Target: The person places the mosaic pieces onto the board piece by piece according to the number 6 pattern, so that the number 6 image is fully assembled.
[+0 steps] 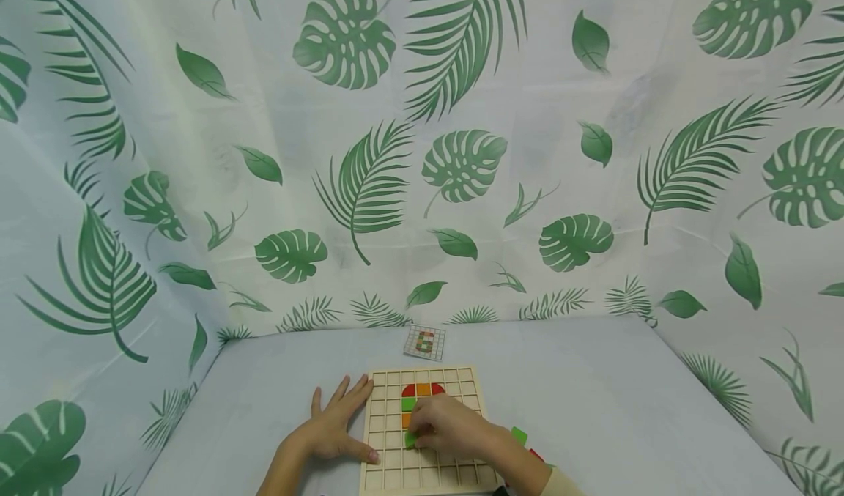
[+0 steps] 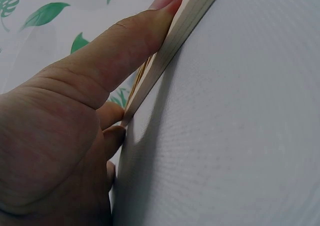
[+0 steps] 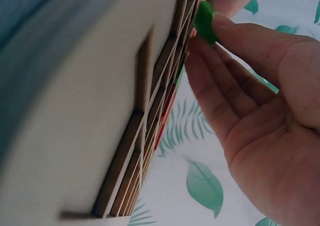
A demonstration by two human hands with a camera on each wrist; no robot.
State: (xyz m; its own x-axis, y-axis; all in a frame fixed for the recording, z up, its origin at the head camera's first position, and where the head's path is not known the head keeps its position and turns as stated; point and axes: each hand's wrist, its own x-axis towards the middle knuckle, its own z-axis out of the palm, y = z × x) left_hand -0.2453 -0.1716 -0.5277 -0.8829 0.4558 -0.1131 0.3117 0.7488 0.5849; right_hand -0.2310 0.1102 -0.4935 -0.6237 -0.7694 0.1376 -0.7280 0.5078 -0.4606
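Note:
A wooden grid board [image 1: 393, 477] lies on the table. My right hand [image 1: 456, 428] is over its middle, pinching a green tile [image 3: 204, 22] between thumb and fingers, close above the grid in the right wrist view. Set in the cells beyond it are two red tiles [image 1: 409, 390] with an orange tile [image 1: 423, 390] between them, then a green tile [image 1: 408, 404] and another orange one below on the left. The right hand hides some cells. My left hand [image 1: 332, 426] rests spread at the board's left edge, its thumb [image 2: 135, 38] on the rim.
Behind the board lies a small grid card [image 1: 425, 342] printed with a coloured figure. Several loose tiles [image 1: 519, 434], green and red, are on the table right of the board, partly hidden by the right forearm. Leaf-patterned sheets [image 1: 461, 283] enclose the table [image 1: 567, 379].

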